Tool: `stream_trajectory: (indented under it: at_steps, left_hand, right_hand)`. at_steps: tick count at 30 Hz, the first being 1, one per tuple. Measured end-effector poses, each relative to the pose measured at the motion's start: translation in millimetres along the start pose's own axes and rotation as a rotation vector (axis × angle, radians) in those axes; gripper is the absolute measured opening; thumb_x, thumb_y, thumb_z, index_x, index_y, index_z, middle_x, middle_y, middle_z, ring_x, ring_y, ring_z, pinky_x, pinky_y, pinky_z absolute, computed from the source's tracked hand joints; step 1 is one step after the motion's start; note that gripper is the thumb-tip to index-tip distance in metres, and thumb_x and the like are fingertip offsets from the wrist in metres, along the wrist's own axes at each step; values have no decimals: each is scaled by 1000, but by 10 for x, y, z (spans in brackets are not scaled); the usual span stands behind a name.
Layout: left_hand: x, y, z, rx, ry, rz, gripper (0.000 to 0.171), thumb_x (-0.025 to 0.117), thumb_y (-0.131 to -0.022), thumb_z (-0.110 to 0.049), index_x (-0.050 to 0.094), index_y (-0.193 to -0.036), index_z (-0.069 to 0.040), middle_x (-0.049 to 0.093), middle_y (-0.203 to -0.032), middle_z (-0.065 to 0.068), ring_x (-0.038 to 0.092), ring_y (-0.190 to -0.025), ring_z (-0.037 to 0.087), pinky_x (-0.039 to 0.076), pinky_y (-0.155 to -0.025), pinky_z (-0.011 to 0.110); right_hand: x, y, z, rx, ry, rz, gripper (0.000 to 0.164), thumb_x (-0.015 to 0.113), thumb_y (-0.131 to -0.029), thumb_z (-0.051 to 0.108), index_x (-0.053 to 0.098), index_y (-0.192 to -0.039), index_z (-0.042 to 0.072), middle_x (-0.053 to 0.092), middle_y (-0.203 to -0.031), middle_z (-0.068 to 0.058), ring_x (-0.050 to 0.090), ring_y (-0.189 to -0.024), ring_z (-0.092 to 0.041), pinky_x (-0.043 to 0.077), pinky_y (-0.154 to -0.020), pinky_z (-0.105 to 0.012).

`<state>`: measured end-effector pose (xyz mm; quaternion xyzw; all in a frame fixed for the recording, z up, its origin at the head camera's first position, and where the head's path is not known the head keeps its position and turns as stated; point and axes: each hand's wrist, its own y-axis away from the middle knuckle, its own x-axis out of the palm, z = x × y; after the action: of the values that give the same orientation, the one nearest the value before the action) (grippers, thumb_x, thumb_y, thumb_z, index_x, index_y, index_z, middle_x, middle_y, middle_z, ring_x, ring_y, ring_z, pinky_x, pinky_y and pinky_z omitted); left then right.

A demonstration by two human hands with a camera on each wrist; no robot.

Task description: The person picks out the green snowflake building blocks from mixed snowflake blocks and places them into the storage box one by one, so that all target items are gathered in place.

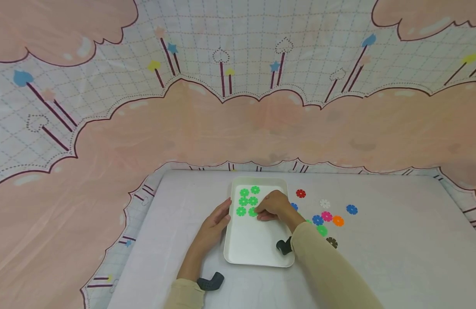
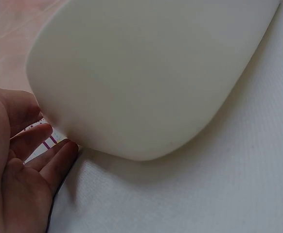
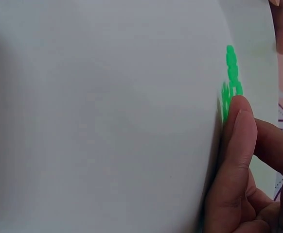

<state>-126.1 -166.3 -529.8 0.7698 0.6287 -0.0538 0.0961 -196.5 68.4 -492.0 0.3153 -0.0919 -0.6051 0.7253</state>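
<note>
A white rectangular tray (image 1: 257,253) holds several green snowflake discs (image 1: 244,192) in two columns at its far left. My right hand (image 1: 274,205) is over the tray, fingertips pinching the nearest green snowflake disc (image 1: 252,212) of the right column. In the right wrist view the thumb (image 3: 241,128) lies against green pieces (image 3: 232,68), partly covering them. With fairly straight fingers, my left hand (image 1: 214,223) touches the tray's left side from outside; the left wrist view shows its fingertips (image 2: 69,148) against the tray wall (image 2: 132,97).
Loose snowflake discs lie right of the tray: red (image 1: 301,193), white (image 1: 325,204), blue (image 1: 351,209), pink (image 1: 326,216), orange (image 1: 338,221), green (image 1: 322,231) and dark brown (image 1: 332,242). The right forearm (image 1: 326,262) crosses the tray's right edge. A white cloth (image 1: 396,257) covers the table.
</note>
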Motion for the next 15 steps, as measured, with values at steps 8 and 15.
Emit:
stream_trajectory:
  at_steps: [8,15]
  left_hand:
    - [-4,5,10,4,-8,-1,50,56,-106,-17,46,-155,-22,38,-164,-6,40,-150,26,36,-122,47]
    - [-2,1,4,8,-5,5,51,56,-106,-17,45,-155,-20,39,-163,-6,40,-150,25,36,-122,48]
  right_hand:
    - [-1,12,15,0,12,-3,16,84,-81,4,70,-87,0,73,-67,-11,71,-53,-14,61,-55,-24]
    - [7,24,14,-5,17,-5,14,83,-81,3,70,-86,0,73,-66,-11,71,-53,-14,60,-55,-24]
